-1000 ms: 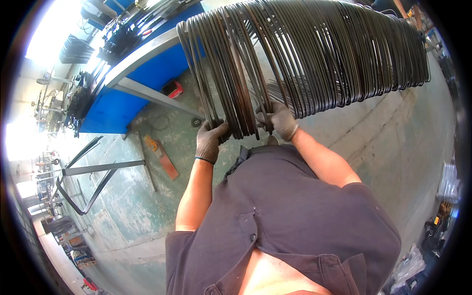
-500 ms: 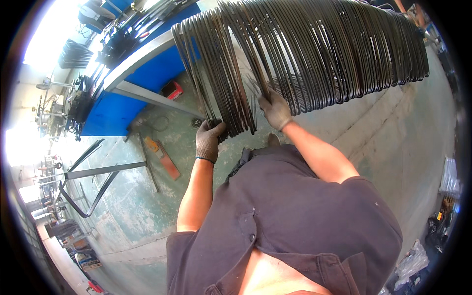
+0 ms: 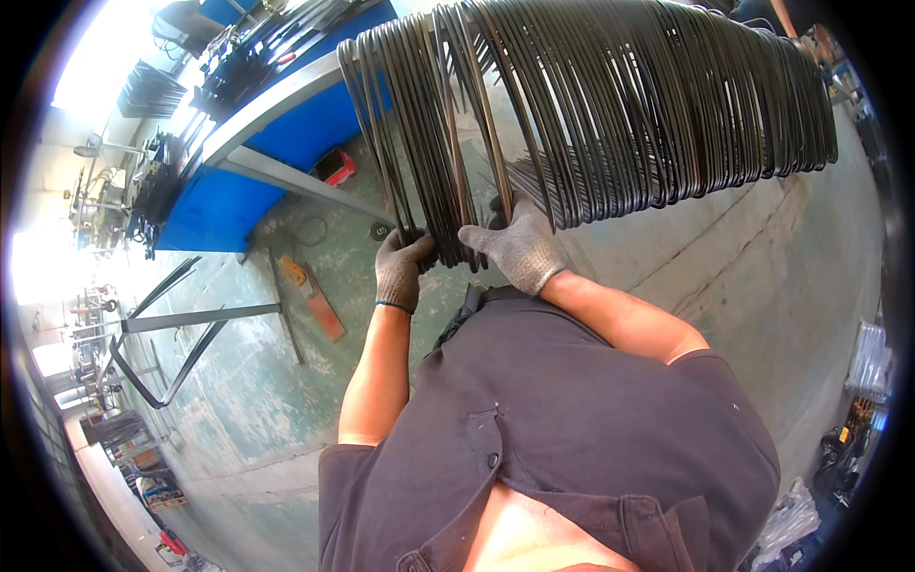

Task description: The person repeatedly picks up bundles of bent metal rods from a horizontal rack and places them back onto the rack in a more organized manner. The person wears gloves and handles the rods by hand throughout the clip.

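Dark bent rods (image 3: 696,105): hung in a long row across the upper view, with a smaller group (image 3: 431,167) set off by a gap at the left end.

Left hand (image 3: 398,267), gloved: clamped around the lower ends of the leftmost rods, thumb in front.

Right hand (image 3: 519,250), gloved: held apart from the left, thumb spread toward the smaller group, fingers partly behind a brownish rod (image 3: 498,162); too hidden to tell whether closed on it.

Handling, as judged: called for a firm left hold, light guiding at the lower bends, and rods kept parallel. Risked snagging where crossed.

Edges: bounded at left by the grey rail (image 3: 276,107) and slanted leg (image 3: 305,189); at right by the long row's near end.

Room: tight between rods and dark shirt (image 3: 591,381); wider above the floor (image 3: 724,286) at right; interrupted farther left by a metal stand (image 3: 200,317).
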The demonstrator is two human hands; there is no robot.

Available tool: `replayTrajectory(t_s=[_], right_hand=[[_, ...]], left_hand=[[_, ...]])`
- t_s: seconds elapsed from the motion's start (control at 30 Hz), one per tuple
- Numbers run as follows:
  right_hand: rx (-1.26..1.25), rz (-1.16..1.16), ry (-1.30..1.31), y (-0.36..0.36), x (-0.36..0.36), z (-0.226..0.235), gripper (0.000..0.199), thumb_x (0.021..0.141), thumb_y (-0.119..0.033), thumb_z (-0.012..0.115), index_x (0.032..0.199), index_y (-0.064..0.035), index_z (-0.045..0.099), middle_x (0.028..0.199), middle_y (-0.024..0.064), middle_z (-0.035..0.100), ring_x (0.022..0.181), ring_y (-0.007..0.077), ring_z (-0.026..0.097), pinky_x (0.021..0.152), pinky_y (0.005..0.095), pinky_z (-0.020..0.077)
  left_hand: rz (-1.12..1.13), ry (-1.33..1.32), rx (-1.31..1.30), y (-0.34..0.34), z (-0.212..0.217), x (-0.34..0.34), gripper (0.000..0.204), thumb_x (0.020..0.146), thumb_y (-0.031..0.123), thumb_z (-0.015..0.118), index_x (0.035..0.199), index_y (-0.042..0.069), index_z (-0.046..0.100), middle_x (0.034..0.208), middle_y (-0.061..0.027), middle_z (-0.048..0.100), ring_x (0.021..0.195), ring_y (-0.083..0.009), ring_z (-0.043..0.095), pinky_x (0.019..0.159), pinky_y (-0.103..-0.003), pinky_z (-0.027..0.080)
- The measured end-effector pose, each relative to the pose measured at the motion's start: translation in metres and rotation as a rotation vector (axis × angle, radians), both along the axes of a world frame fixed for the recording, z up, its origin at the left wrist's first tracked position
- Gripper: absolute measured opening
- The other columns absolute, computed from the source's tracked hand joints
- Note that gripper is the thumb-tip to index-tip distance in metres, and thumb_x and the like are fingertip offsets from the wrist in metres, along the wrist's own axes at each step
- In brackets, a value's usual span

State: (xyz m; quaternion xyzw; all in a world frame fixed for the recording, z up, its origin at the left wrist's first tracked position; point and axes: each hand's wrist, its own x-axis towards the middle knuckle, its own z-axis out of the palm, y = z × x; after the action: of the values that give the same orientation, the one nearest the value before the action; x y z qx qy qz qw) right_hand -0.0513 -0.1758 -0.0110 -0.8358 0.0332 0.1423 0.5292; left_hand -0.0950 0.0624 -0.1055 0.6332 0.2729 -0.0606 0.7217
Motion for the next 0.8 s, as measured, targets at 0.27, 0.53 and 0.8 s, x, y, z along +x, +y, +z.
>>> replayTrajectory(t_s=[0.27, 0.53, 0.8], right_hand=[[-0.103, -0.026, -0.020, -0.004, 0.000, -0.007, 0.061, 0.085, -0.025, 0.093, 0.131, 0.0055, 0.065, 0.110, 0.0271, 0.079, 0.109, 0.0426, 0.080, 0.097, 0.0487, 0.0618], [-0.230, 0.015, -0.060, -0.010, 0.012, -0.040, 0.048, 0.083, -0.014, 0.081, 0.127, 0.0032, 0.071, 0.122, 0.0342, 0.078, 0.118, 0.0515, 0.075, 0.102, 0.0520, 0.0597], [-0.074, -0.028, -0.136, -0.031, 0.024, -0.064, 0.046, 0.081, -0.012, 0.079, 0.125, 0.0021, 0.078, 0.108, 0.0273, 0.083, 0.108, 0.0448, 0.080, 0.097, 0.0463, 0.0612]], left_hand=[[0.012, -0.015, -0.096, -0.023, 0.009, 0.006, 0.020, 0.098, 0.005, 0.081, 0.116, 0.000, 0.077, 0.092, -0.0060, 0.078, 0.073, -0.0156, 0.069, 0.067, -0.032, 0.053], [-0.054, -0.001, -0.078, -0.028, 0.004, 0.014, 0.024, 0.097, 0.005, 0.081, 0.120, 0.000, 0.078, 0.096, -0.0072, 0.081, 0.077, -0.0162, 0.073, 0.069, -0.032, 0.056], [-0.028, -0.001, -0.074, -0.018, 0.002, 0.010, 0.017, 0.101, 0.008, 0.079, 0.115, 0.000, 0.074, 0.094, -0.0085, 0.079, 0.076, -0.0194, 0.073, 0.068, -0.034, 0.057]])
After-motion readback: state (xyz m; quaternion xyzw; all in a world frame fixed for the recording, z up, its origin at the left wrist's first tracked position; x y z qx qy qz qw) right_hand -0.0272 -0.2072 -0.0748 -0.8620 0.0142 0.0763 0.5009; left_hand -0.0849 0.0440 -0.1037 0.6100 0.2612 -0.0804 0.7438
